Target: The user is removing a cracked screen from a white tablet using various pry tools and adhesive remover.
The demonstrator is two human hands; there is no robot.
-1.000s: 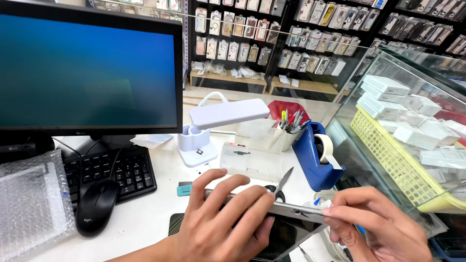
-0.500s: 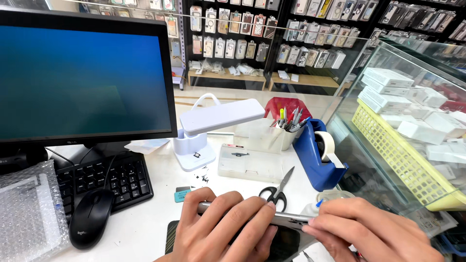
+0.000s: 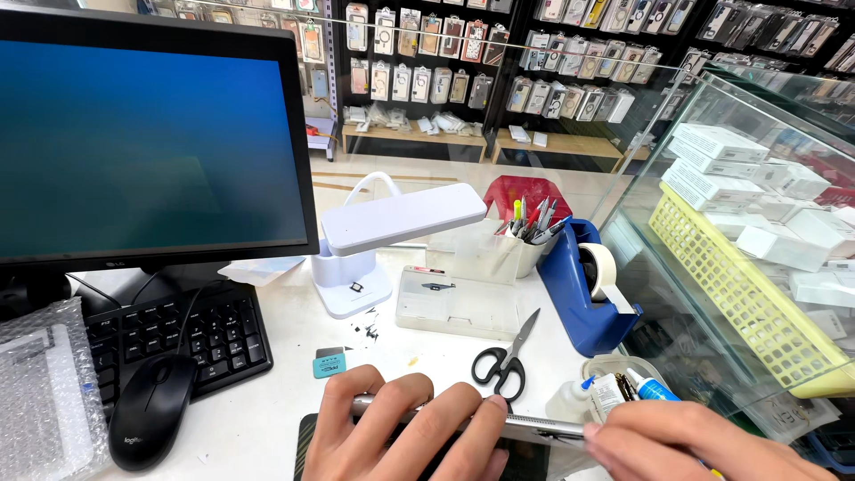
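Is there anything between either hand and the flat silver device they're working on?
Nothing visible. The left hand lies across the flat silver device with fingers wrapped over its edge, and the right hand touches its right end. The scissors lie just behind, apart from it.

L hand (image 3: 405,436) – bare, no ring | R hand (image 3: 686,445) – bare, no sleeve vis.

Matt white plastic lamp (image 3: 392,233), glossy monitor (image 3: 147,134)
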